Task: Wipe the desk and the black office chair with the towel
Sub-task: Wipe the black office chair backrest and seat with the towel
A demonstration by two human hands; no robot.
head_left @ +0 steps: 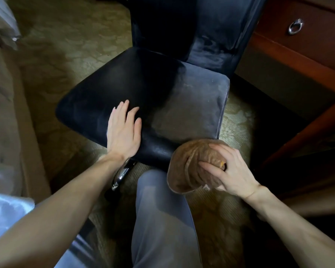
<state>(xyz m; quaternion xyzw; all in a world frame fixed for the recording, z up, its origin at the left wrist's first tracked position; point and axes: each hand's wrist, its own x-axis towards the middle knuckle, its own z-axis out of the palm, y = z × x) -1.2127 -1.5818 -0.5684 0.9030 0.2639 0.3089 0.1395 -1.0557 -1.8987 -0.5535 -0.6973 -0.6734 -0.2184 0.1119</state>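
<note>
The black office chair [135, 88] stands in the middle, its seat facing me and its backrest rising at the top. My left hand [123, 130] lies flat on the seat's front edge, fingers straight. My right hand [228, 171] grips a bunched brown towel [188, 167] at the seat's front right corner, just off its edge. The wooden desk [302, 60] with a drawer stands at the right.
A drawer with a metal ring pull [295, 27] faces the chair from the right. A beige upholstered sofa [6, 105] runs along the left. My leg in grey trousers [161, 219] is below the seat, beside the chair's chrome base [122, 174]. Patterned carpet [66, 45] covers the floor.
</note>
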